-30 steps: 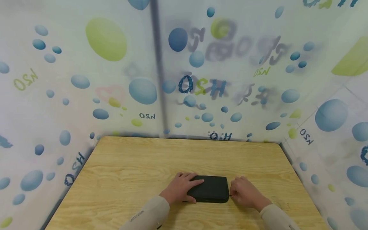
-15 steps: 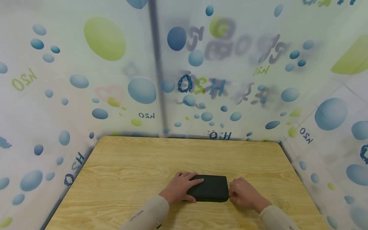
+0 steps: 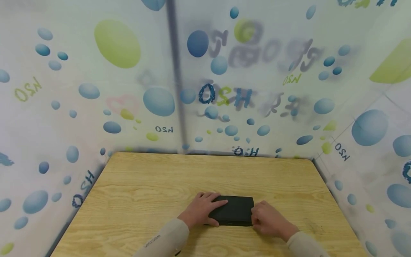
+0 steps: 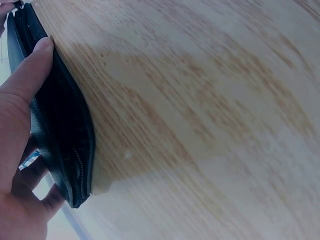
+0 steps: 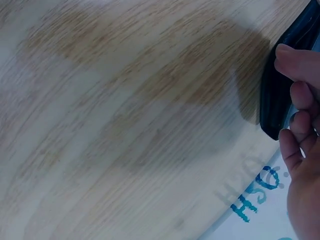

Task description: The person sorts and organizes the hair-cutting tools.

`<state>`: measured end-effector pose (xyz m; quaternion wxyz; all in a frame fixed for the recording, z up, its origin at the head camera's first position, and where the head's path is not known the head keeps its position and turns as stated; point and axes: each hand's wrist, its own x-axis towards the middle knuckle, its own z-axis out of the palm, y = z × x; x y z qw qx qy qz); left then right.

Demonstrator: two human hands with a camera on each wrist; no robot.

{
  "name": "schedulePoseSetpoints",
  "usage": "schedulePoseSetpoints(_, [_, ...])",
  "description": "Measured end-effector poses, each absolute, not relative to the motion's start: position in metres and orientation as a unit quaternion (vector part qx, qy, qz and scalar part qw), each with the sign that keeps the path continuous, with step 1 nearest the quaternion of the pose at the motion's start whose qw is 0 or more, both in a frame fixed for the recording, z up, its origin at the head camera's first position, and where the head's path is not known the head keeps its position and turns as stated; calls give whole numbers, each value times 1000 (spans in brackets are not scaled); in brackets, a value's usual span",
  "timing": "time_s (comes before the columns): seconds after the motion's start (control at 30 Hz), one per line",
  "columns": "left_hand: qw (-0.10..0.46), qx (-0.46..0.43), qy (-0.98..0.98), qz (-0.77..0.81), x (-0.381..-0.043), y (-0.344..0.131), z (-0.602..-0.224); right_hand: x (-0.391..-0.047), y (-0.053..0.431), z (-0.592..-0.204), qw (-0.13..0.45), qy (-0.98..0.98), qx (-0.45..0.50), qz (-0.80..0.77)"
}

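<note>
A black zip wallet [image 3: 237, 211] lies flat on the wooden table [image 3: 154, 178], its long side toward me. Holding its left end is my left hand [image 3: 200, 210], fingers spread over the top and thumb at the near edge. Zipper teeth [image 4: 79, 162] show along that edge in the left wrist view. My right hand [image 3: 269, 218] is curled at the wallet's near right corner, thumb and forefinger pinched together on the zipper pull, which the fingers hide. In the right wrist view, the thumb [image 5: 295, 61] overlaps the wallet's dark side.
Around the table hang pale curtain-like walls [image 3: 128, 89] printed with blue and green bubbles and lettering. The back edge [image 3: 208, 155] of the table meets the wall behind.
My right hand has moved slightly left and toward me along the wallet's right end, covering its near corner. The left hand and the wallet stay in place.
</note>
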<state>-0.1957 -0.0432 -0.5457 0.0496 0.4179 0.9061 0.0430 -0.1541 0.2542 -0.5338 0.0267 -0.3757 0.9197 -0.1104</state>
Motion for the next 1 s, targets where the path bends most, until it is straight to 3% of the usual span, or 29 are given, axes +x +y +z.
schedulePoseSetpoints(0.3, [66, 414, 907, 38, -195, -43, -543, -154, 244, -531, 43, 918, -385, -80])
schedulePoseSetpoints(0.6, [57, 414, 908, 33, -195, -43, -544, -154, 243, -535, 23, 918, -388, -75])
schedulePoseSetpoints(0.77, [53, 423, 904, 39, -196, -45, -545, -153, 242, -533, 46, 923, -373, -78])
schedulePoseSetpoints(1.0, [91, 404, 906, 89, -198, -66, -541, -152, 242, -531, 52, 926, -366, -79])
